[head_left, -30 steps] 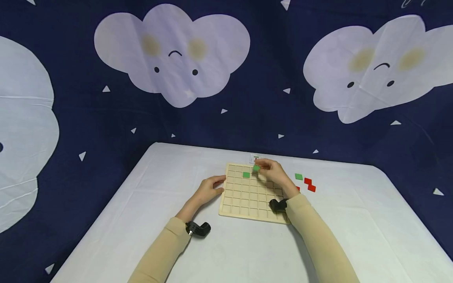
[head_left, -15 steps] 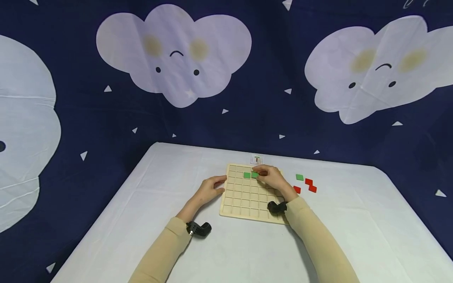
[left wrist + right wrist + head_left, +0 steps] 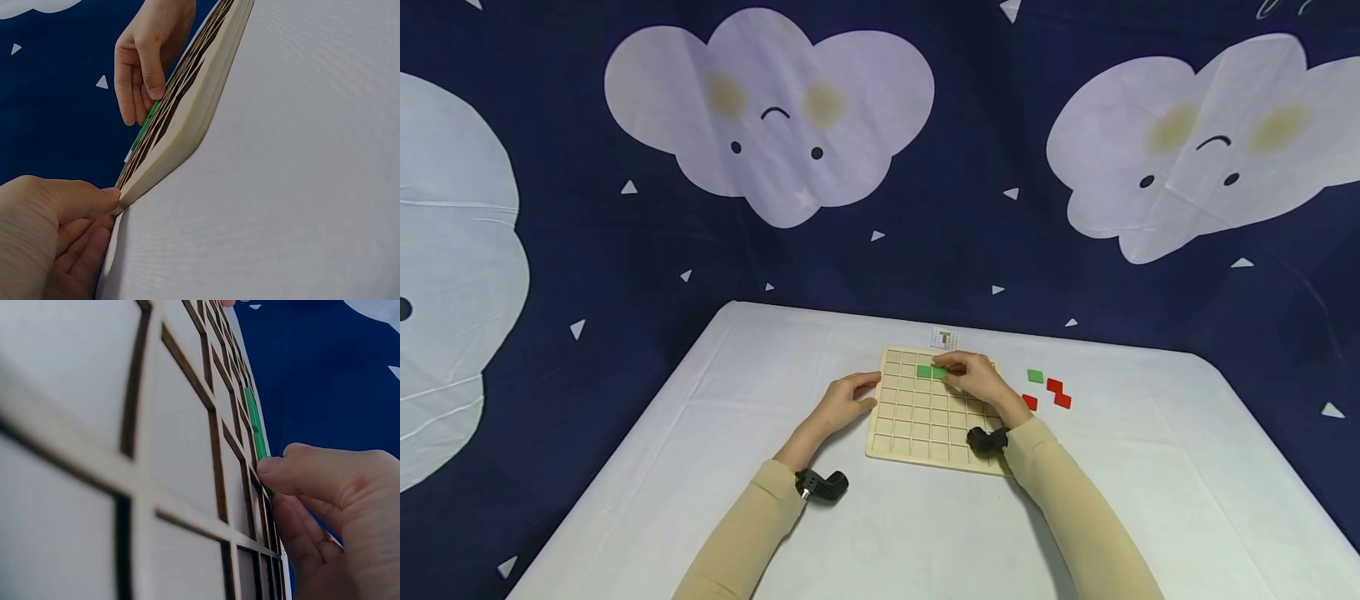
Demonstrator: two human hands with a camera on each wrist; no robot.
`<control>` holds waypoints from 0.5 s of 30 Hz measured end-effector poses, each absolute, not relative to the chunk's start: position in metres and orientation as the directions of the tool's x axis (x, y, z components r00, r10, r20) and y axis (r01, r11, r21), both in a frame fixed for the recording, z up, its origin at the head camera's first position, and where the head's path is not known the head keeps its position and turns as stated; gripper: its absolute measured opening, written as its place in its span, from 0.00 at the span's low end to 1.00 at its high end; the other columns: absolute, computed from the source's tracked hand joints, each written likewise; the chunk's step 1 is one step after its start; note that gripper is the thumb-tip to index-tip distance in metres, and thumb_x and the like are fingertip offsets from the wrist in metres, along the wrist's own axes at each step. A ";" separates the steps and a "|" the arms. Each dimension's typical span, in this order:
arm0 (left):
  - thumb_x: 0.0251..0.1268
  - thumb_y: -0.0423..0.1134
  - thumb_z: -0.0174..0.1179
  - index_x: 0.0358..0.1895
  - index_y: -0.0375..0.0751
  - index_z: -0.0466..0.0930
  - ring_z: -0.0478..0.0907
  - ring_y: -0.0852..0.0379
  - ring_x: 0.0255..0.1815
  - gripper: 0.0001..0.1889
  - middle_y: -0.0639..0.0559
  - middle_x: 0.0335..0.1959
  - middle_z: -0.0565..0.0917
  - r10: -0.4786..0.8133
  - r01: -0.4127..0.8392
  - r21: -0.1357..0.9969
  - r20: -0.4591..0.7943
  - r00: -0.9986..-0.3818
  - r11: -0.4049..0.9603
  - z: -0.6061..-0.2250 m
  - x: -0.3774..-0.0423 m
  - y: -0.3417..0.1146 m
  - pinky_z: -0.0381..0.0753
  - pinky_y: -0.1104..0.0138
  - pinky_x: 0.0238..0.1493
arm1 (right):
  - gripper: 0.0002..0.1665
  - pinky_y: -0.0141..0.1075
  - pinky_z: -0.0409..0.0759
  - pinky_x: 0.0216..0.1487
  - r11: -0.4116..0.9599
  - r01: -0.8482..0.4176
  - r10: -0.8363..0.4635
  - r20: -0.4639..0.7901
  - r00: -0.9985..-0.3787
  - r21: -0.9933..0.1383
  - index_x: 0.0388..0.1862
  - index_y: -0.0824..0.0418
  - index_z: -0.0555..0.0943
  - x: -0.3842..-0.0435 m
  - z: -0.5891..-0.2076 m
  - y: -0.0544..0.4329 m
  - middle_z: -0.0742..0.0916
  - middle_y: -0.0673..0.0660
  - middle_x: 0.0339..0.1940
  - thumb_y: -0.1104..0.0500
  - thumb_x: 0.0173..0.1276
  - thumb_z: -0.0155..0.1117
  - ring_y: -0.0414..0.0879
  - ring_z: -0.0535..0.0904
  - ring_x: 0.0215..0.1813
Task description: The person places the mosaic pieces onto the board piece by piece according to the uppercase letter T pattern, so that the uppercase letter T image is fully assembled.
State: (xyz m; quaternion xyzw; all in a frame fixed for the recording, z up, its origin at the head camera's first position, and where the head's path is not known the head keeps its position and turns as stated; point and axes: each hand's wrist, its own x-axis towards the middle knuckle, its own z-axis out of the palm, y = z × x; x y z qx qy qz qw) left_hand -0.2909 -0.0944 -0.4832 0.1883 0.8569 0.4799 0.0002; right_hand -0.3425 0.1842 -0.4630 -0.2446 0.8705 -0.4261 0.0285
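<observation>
A square wooden grid board (image 3: 917, 432) lies on the white-covered table. My right hand (image 3: 977, 378) is over its upper part, thumb and fingertips pinching a green square tile (image 3: 939, 373) at a grid cell. Directly left of it, another green tile (image 3: 923, 372) sits in the neighbouring cell. In the right wrist view, my thumb (image 3: 275, 470) is at the near end of the row of green. My left hand (image 3: 838, 404) rests at the board's left edge, index finger and thumb spread apart; in the left wrist view the thumb (image 3: 94, 199) touches the rim.
Right of the board lie one loose green tile (image 3: 1035, 376) and several red tiles (image 3: 1062, 401). Behind the board's far edge is a small printed grid card (image 3: 944, 338) with a coloured pattern. A dark blue cloth (image 3: 970, 250) with clouds hangs behind the table.
My right hand has brought the green tile down and toward me onto the board, beside the other green one; over the last half second it barely shifts. The left hand stays put.
</observation>
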 end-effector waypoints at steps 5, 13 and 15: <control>0.59 0.25 0.61 0.63 0.30 0.70 0.74 0.47 0.58 0.26 0.38 0.58 0.75 0.324 0.330 0.823 0.190 -0.927 0.463 -0.481 -0.289 -0.095 0.73 0.69 0.60 | 0.22 0.45 0.79 0.55 0.463 -0.362 -0.406 0.170 -0.898 -0.809 0.58 0.67 0.77 -0.344 -0.456 0.185 0.81 0.61 0.54 0.66 0.65 0.63 0.57 0.77 0.54; 0.59 0.26 0.61 0.63 0.30 0.70 0.73 0.48 0.59 0.26 0.39 0.58 0.75 0.320 0.324 0.822 0.184 -0.929 0.469 -0.480 -0.289 -0.094 0.73 0.69 0.60 | 0.24 0.35 0.78 0.55 0.308 -0.309 -0.333 0.202 -0.921 -0.900 0.61 0.69 0.73 -0.343 -0.426 0.209 0.78 0.67 0.58 0.66 0.66 0.61 0.63 0.72 0.59; 0.59 0.26 0.60 0.63 0.30 0.70 0.73 0.47 0.59 0.26 0.38 0.58 0.75 0.324 0.332 0.816 0.189 -0.927 0.473 -0.480 -0.289 -0.094 0.73 0.69 0.60 | 0.25 0.29 0.79 0.51 0.313 -0.298 -0.310 0.200 -0.930 -0.901 0.62 0.69 0.72 -0.344 -0.422 0.224 0.77 0.68 0.59 0.66 0.66 0.61 0.63 0.72 0.59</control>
